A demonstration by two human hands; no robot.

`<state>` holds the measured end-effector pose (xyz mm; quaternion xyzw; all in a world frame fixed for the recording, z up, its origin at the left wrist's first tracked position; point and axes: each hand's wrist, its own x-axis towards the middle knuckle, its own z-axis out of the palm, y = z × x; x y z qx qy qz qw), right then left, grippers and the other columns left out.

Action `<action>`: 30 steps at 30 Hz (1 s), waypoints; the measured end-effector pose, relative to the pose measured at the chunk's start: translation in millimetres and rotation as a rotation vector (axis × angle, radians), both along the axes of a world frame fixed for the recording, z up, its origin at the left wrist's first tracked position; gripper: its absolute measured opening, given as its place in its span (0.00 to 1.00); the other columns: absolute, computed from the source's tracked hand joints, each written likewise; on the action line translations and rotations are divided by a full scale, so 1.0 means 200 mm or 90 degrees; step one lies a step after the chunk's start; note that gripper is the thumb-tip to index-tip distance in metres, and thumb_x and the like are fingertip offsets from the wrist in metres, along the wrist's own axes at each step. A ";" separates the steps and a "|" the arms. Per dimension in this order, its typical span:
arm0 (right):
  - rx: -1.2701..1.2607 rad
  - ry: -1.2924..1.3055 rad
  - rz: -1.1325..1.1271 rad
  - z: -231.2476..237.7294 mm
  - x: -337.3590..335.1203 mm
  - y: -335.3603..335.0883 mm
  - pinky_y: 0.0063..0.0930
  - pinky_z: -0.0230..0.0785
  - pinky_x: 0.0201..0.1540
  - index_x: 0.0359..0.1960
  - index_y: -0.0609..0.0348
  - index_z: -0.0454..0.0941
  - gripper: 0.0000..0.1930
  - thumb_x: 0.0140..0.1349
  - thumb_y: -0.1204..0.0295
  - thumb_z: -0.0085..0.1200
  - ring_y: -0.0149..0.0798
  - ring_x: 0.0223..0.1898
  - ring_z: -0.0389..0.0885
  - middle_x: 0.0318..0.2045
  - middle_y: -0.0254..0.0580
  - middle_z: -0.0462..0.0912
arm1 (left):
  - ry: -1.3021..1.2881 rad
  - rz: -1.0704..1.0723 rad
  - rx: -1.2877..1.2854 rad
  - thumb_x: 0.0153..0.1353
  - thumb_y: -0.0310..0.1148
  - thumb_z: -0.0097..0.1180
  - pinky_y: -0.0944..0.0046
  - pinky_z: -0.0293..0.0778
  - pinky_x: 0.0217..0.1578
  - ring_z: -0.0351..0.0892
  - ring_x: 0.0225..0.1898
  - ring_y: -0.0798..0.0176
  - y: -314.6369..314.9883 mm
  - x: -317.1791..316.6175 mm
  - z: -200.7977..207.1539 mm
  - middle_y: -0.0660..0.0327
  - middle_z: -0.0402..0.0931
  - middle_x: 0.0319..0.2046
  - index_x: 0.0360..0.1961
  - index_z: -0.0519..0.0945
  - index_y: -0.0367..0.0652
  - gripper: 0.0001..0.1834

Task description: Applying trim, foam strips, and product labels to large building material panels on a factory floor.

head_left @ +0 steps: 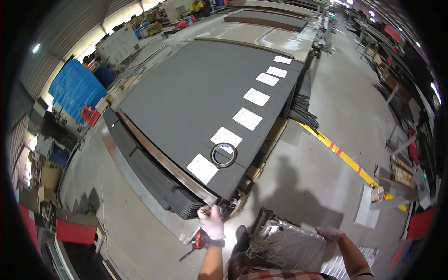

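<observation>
My left hand (212,225), in a pale glove, is at the near corner of a stack of dark grey sheets (186,88). Its fingers are curled by the end of a brown strip (156,151) along the stack's left edge; what they grip is hard to make out. A red and black tool (199,240) shows just below that hand. Off to the right, my gloved right hand (330,234) hangs with fingers stretched out, above a plastic-wrapped package (289,247). On the top sheet lie a roll of tape (224,165) and several white printed papers (247,119).
Black folded sheets (158,179) hang down the stack's left side. Wooden supports (268,149) show under its right side. A yellow beam with red marks (336,149) crosses the floor at right. A blue-covered load (77,88) stands far left; a person (196,6) is at the back.
</observation>
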<state>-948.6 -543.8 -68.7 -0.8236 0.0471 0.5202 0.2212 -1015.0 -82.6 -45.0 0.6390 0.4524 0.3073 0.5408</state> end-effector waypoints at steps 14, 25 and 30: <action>0.111 -0.492 0.302 0.10 0.60 0.48 0.44 0.69 0.49 0.46 0.61 0.75 0.18 0.59 0.63 0.50 0.54 0.45 0.79 0.44 0.54 0.80 | -0.034 -0.092 0.217 0.62 0.21 0.46 0.68 0.73 0.42 0.73 0.38 0.67 -0.16 0.08 0.23 0.55 0.73 0.41 0.65 0.58 0.35 0.29; 0.508 -0.761 0.380 0.56 0.92 1.94 0.50 0.50 0.63 0.38 0.59 0.78 0.14 0.55 0.64 0.53 0.51 0.55 0.69 0.42 0.47 0.78 | 0.581 -0.456 0.633 0.65 0.53 0.40 0.41 0.48 0.65 0.59 0.64 0.36 0.28 0.58 0.17 0.34 0.62 0.60 0.58 0.66 0.25 0.37; 0.759 -0.358 -0.533 0.57 0.74 1.66 0.16 0.66 0.28 0.58 0.62 0.59 0.23 0.67 0.66 0.50 0.23 0.27 0.70 0.31 0.34 0.72 | 0.547 -0.437 0.603 0.61 0.54 0.47 0.42 0.52 0.64 0.60 0.62 0.33 0.24 0.61 0.22 0.30 0.62 0.58 0.56 0.66 0.23 0.40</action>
